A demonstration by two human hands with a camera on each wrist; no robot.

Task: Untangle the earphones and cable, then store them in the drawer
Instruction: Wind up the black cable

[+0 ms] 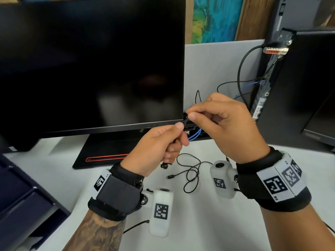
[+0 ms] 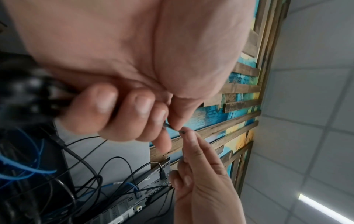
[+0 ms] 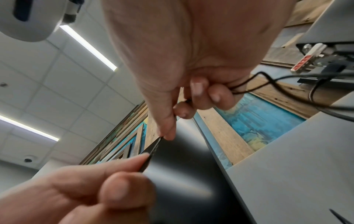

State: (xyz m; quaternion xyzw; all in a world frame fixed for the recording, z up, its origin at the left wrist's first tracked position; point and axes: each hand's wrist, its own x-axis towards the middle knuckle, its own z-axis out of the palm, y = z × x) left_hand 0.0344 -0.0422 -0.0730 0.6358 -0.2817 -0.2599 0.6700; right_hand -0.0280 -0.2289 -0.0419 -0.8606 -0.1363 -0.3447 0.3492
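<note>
Both hands are raised over the white desk (image 1: 208,223), in front of the monitor. My left hand (image 1: 181,133) grips the thin black earphone wire (image 3: 153,149) in a fist, and an earbud (image 1: 165,165) hangs below it. My right hand (image 1: 189,114) pinches the same wire between thumb and forefinger, a short way from the left fingertips. A small loop of wire (image 1: 198,96) sticks up behind the right hand. A black cable (image 1: 190,171) lies in loose loops on the desk below the hands, its connector (image 1: 170,177) pointing left.
A large dark monitor (image 1: 90,60) on a black base (image 1: 108,147) fills the back left. A computer tower (image 1: 299,87) with black and blue cables (image 1: 195,134) stands at the right. A dark blue drawer unit (image 1: 21,196) sits at the desk's left edge.
</note>
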